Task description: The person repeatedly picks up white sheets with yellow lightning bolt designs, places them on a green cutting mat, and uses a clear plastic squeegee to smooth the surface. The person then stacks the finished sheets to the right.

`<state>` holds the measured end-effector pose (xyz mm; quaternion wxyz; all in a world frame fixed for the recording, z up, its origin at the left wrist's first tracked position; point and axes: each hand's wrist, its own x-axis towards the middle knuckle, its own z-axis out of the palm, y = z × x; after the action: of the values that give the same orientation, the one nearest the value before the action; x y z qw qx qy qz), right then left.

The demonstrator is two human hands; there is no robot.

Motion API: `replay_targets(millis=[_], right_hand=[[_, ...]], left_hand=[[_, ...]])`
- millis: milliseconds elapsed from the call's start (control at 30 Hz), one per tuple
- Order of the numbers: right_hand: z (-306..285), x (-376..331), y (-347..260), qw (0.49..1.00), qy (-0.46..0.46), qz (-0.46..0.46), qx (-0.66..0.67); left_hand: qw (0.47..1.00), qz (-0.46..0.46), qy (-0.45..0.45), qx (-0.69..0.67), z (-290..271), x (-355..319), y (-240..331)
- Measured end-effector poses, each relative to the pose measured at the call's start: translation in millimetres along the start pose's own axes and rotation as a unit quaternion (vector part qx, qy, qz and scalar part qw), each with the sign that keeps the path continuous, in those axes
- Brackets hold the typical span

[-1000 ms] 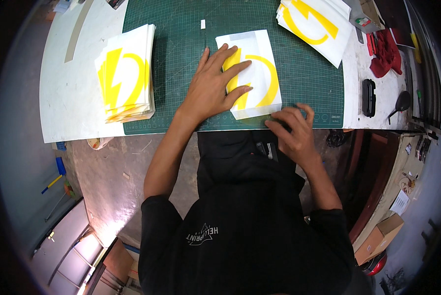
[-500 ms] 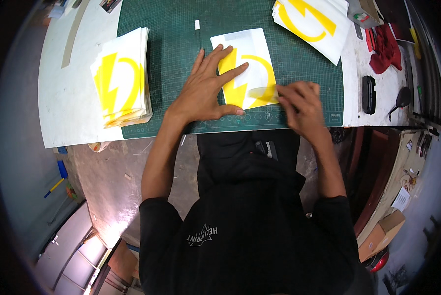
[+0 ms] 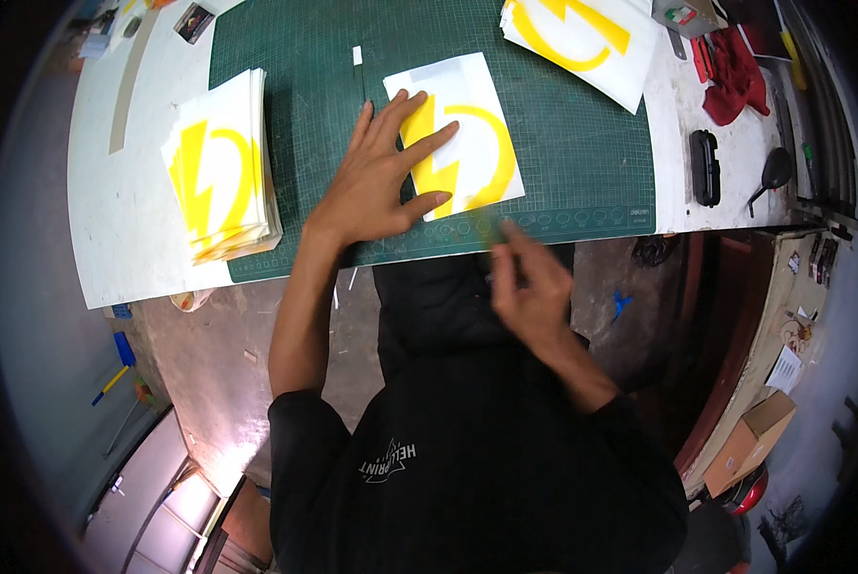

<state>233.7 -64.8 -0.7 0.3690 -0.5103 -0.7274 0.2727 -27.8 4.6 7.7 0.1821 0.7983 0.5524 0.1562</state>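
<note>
A white sheet [image 3: 466, 78] with a yellow lightning-bolt and curved-band design lies on the green cutting mat [image 3: 582, 153]. My left hand [image 3: 379, 177] rests on its left side, fingers spread, thumb near the lower edge. Just below the sheet, at the mat's front edge, is my right hand [image 3: 536, 287], its fingers pinched together. They hold a thin see-through scraper [image 3: 486, 228], smeared by motion and apart from the sheet's lower edge as far as I can tell.
A stack of similar yellow-printed sheets [image 3: 226, 115] stands left of the mat, another stack [image 3: 625, 78] at the far right. A small white-ended stick [image 3: 357, 57] lies beyond my left hand. Along the right are a black case [image 3: 704, 168], a black round-headed tool [image 3: 776, 169] and a red cloth [image 3: 738, 84].
My right hand has swept left and toward me with the scraper, off the sheet's lower right corner. My left hand stays on the sheet. The whole view has shifted slightly.
</note>
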Motion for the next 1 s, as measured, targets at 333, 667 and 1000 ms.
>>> replay_targets(millis=[333,667,1000], right_hand=[[-81.6,83.7,60.5,0.939,0.09,-0.087,-0.32],[-57.5,186.0,101.1,0.899,0.004,-0.234,-0.37],[-50.8,193.6,98.7,0.9,0.034,-0.249,-0.357]], left_hand=[[0.987,-0.004,0.16,-0.005,42.0,-26.8,87.5],[0.637,-0.185,0.591,-0.458,-65.0,-66.3,41.4],[0.934,-0.172,0.258,0.175,-118.9,-166.5,-24.5]])
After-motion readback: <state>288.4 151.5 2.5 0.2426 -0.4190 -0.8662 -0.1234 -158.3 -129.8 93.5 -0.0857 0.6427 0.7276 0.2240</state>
